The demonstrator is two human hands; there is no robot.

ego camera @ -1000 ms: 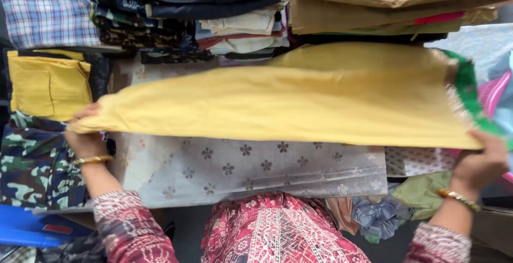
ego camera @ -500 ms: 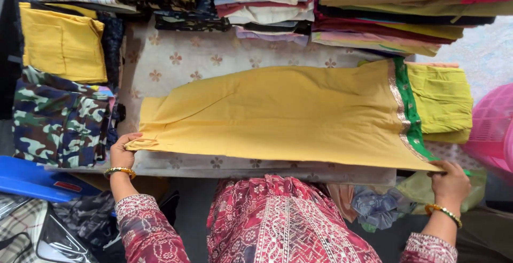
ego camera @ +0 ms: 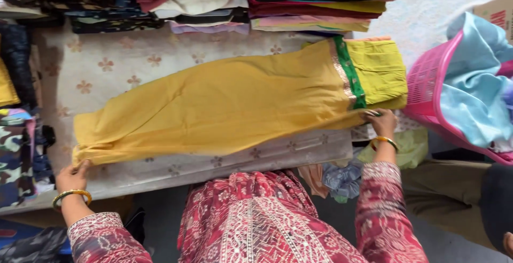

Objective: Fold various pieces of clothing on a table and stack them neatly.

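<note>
A long mustard-yellow garment (ego camera: 224, 105) with a green and gold band near its right end lies flat across a floral-patterned table cover (ego camera: 107, 65). My left hand (ego camera: 72, 177) pinches the garment's lower left corner at the table's front edge. My right hand (ego camera: 382, 124) grips the lower edge just beside the green band. A lighter yellow folded piece (ego camera: 377, 71) lies under the garment's right end. Both wrists wear gold bangles, and the sleeves are red patterned.
Stacks of folded clothes (ego camera: 256, 1) line the back of the table. A camouflage garment (ego camera: 16, 156) lies at the left. A pink basket (ego camera: 433, 97) holding light blue cloth (ego camera: 473, 81) stands at the right. Crumpled cloth (ego camera: 342, 180) hangs below the front edge.
The garment was held up and spread, then lowered onto the table; it now lies flat and slanted. Both hands came down to its lower edge, the right one moving inward.
</note>
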